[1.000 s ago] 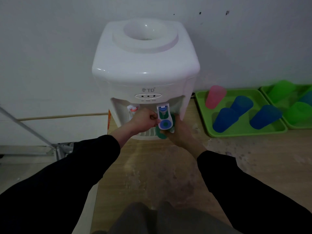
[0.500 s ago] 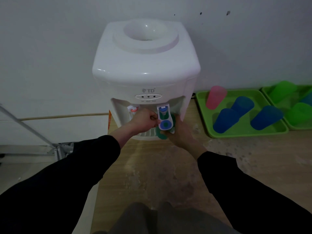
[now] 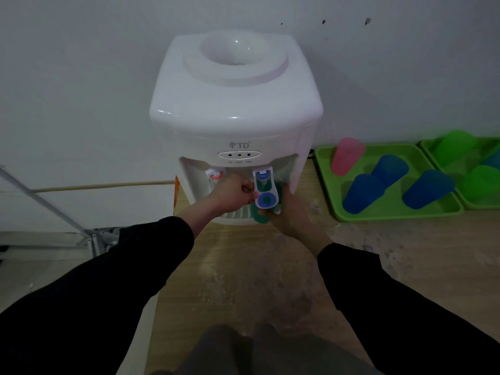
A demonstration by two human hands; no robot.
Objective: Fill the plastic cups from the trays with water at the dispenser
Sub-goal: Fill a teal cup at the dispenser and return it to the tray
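Note:
A white water dispenser [image 3: 235, 104] stands against the wall on a wooden table. My right hand [image 3: 290, 215] holds a green cup [image 3: 259, 215] under the blue tap [image 3: 265, 189]; most of the cup is hidden behind the tap lever and my fingers. My left hand [image 3: 232, 194] is curled against the left side of the blue tap lever, thumb and fingers at its edge. A red tap [image 3: 215, 175] sits further left. On the right, a green tray [image 3: 389, 212] holds one pink cup [image 3: 346, 159] and three blue cups [image 3: 389, 169], all upside down.
A second green tray [image 3: 433, 150] at the far right edge holds green cups [image 3: 457, 144]. The wooden table [image 3: 270, 280] ends on the left near the dispenser. A metal frame [image 3: 48, 207] and a cable run along the wall at left. My knees show at the bottom.
Both hands stay at the blue tap with the green cup under it. Only the camera view has shifted slightly.

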